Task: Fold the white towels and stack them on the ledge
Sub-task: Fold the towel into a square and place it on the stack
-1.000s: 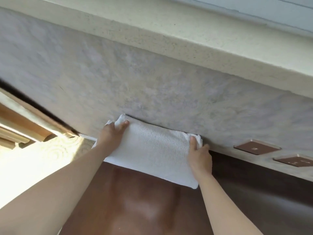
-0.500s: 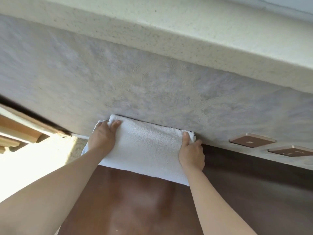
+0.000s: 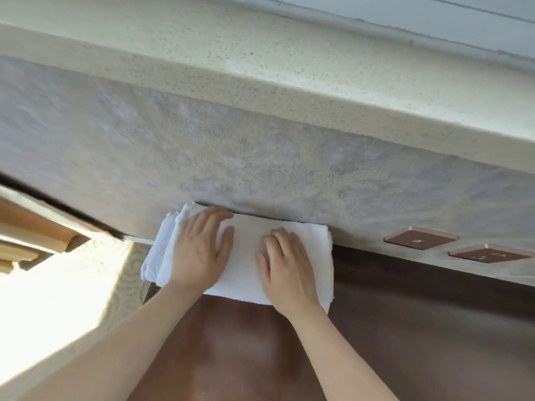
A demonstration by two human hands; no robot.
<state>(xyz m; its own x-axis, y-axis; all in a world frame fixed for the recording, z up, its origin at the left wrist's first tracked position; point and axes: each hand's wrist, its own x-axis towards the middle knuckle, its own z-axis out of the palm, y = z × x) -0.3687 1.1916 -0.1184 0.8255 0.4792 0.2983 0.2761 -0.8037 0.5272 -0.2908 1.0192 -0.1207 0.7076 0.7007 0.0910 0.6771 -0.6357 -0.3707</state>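
Your left hand [image 3: 199, 250] and right hand [image 3: 285, 270] lay spread flat on the towel [image 3: 246, 256] — pressing evenly would keep its edges square.

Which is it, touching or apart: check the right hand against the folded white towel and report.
Touching. The head view shows the right hand lying palm-down on the folded white towel, fingers spread flat on the cloth with no gap.

A furnished room, likely a hotel room or home, is indicated. A polished dark brown surface [image 3: 419, 328] is set against a grey textured wall [image 3: 260, 157]. Two bronze-coloured socket plates [image 3: 419, 240] are mounted low on that wall. A speckled cream ledge [image 3: 318, 82] is seen above, and light wood trim [image 3: 31, 235] at left.
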